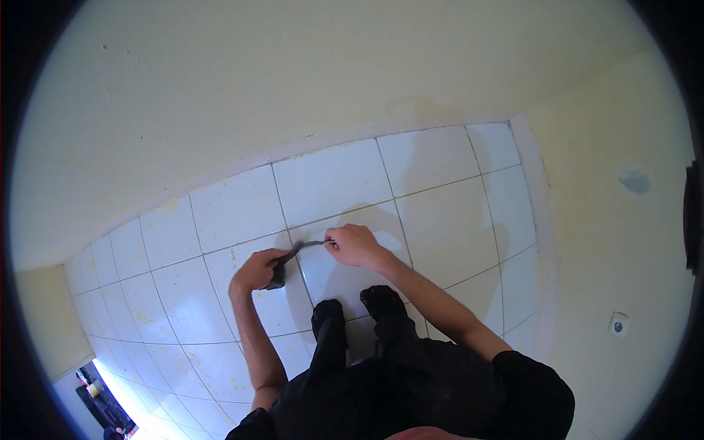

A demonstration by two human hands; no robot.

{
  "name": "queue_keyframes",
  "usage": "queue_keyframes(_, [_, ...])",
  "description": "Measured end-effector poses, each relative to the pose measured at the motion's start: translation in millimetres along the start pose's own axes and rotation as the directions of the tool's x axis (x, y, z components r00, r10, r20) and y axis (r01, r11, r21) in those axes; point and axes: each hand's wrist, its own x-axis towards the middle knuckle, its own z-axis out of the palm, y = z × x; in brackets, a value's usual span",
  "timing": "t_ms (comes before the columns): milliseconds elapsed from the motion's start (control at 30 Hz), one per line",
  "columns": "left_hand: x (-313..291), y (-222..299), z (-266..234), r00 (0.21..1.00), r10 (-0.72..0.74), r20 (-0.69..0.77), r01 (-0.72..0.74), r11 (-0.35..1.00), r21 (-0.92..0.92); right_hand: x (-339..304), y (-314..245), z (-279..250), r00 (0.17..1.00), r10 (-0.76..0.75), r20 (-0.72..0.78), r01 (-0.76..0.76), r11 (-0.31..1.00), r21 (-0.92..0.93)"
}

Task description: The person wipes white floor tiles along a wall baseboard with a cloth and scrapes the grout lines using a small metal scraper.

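A dark grey strip (pixel 290 256), flexible and apparently of fabric, spans the gap between the two hands, above the tiled floor (pixel 334 176) and beyond the feet. Its long axis runs crosswise to the body: from the left hand (pixel 255 271) it slants away and to the right, then bends to run nearly level into the right hand (pixel 354 245). Neither hand is nearer, since each is in contact with one end; the wider, bunched part lies at the left hand, the thin part at the right. The left hand is curled around its portion, thumb side toward the strip; the right hand is closed in a pinch, its fingertips partly hidden. Nearer the body, below the span, are the left foot (pixel 328 312) and right foot (pixel 382 301), both in dark coverings. Beyond the floor rises a cream wall (pixel 330 66); a side wall (pixel 587 220) at right carries a round power socket (pixel 619 324). No container can be identified; small objects (pixel 90 391) at lower left are too indistinct to name.
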Motion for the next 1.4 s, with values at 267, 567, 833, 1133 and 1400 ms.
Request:
queue_keyframes(267, [-4.0, -36.3, -41.6, 0.919, -0.24, -0.313, 0.289, 0.95, 0.117, -35.9, 72.0, -40.3, 0.912, 0.305, 0.273, -0.384, 0.405, 0.83])
queue_keyframes(567, [59.5, 31.0, 7.4, 0.858, 0.236, -0.456, -0.24, 0.97, 0.051, -54.6, 123.9, -35.1, 0.863, 0.505, 0.012, -0.206, 0.33, 0.921])
queue_keyframes(833, [135.0, 53.2, 51.5, 0.972, 0.168, -0.163, -0.228, 0.524, -0.821, -58.2, 127.8, -44.9, 0.835, 0.54, -0.11, -0.109, 0.358, 0.927])
queue_keyframes(1133, [171.1, 61.8, 80.4, 0.662, 0.592, -0.46, -0.714, 0.684, -0.149, -45.1, 143.5, -23.9, 0.82, 0.462, -0.338, -0.058, 0.655, 0.754])
queue_keyframes(1400, [149.1, 68.3, 124.9, 0.536, 0.76, -0.369, -0.589, 0.649, 0.482, -29.2, 120.5, -22.2, 0.797, 0.089, -0.598, 0.034, 0.981, 0.192])
